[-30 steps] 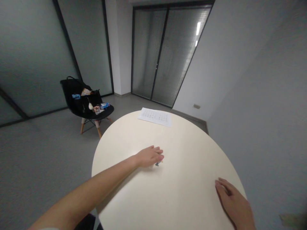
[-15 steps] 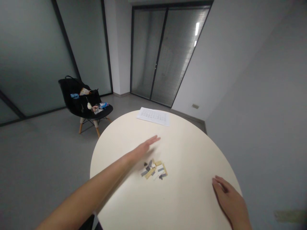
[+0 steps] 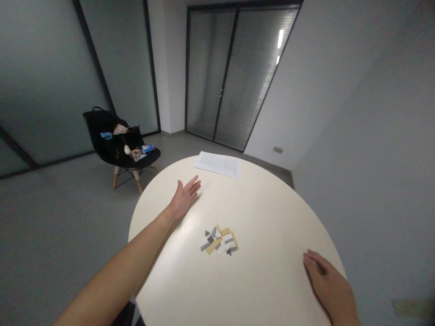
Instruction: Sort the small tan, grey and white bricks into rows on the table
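Spreading empty fingers, the left hand (image 3: pixel 184 198) is near lower-centre pieces (image 3: pixel 216 242). The right hand (image 3: pixel 328 283) (lower right) half-curls, its hold unclear.

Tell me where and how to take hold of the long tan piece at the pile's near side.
I'd pinch the long tan piece across its near end, coming from the person's side: it lies slantwise, that end seems to jut out, and other pieces crowd its far end.
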`<state>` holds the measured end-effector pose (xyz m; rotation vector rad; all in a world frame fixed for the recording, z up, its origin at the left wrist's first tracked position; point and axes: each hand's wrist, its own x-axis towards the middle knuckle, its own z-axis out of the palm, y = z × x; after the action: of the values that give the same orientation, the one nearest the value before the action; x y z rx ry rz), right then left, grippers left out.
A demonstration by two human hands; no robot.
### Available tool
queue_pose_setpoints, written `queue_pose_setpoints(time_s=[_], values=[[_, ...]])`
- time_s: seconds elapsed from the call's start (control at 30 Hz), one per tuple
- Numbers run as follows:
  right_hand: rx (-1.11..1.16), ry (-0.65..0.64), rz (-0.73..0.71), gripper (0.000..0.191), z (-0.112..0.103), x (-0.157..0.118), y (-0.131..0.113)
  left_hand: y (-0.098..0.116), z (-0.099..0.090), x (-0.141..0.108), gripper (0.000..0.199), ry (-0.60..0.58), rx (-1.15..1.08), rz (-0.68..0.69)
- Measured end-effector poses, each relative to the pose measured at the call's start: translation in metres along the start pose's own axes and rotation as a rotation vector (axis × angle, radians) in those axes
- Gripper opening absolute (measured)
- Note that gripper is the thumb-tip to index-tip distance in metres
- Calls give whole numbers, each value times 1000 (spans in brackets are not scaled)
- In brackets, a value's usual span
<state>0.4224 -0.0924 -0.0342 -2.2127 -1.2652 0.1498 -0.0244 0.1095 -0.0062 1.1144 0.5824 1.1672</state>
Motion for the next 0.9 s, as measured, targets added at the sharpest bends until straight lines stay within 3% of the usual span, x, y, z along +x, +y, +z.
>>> queue_pose_setpoints(time_s=[0.23, 0.6, 0.77, 0.9], values=[[-3, 13, -9, 55, 0, 0, 1, -11, 7, -3, 79, -136, 128, -32], [-17, 5, 1, 52, -2, -2, -3, -1, 5, -3, 82, -95, 12, -110], [-31, -2, -10, 54, -3, -3, -6, 15, 6, -1, 83, -66, 20, -207], [-27, 3, -10, 54, -3, -3, -6, 32, 3, -6, 83, 7, -123, -207]])
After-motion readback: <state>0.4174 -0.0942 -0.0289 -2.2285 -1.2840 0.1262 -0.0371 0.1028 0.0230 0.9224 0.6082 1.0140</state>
